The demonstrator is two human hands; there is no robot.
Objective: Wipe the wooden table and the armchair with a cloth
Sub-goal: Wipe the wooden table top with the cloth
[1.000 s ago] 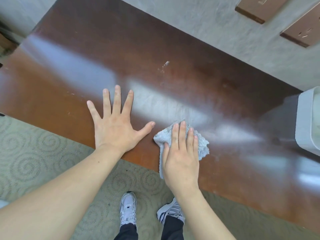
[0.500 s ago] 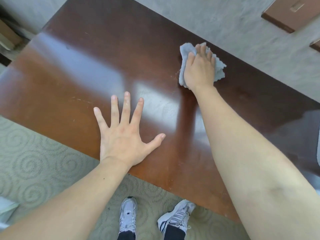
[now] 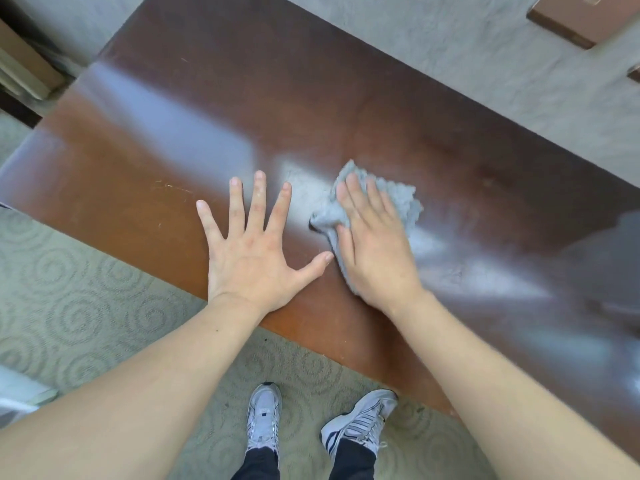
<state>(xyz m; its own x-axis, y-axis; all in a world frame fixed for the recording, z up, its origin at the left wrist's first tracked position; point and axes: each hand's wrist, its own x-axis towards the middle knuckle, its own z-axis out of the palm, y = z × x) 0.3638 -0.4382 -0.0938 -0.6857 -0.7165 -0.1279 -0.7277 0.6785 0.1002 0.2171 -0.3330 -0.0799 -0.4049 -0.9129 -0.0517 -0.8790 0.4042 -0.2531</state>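
A dark glossy wooden table (image 3: 242, 109) fills most of the view. A crumpled grey cloth (image 3: 401, 199) lies on it near the front edge, under my right hand (image 3: 374, 244), which presses flat on the cloth with fingers together. My left hand (image 3: 252, 247) rests flat on the bare tabletop just left of the cloth, fingers spread wide, its thumb tip almost touching the cloth. No armchair is in view.
Patterned green-grey carpet (image 3: 86, 292) lies in front of the table, with my two white sneakers (image 3: 263, 420) on it. A grey wall (image 3: 467, 64) runs behind the table. Brown panels (image 3: 568, 19) sit at the top right. Furniture edges (image 3: 20, 71) show at far left.
My right hand has dragged the cloth from the table's far edge back toward the front, beside my left hand. The left hand has stayed planted.
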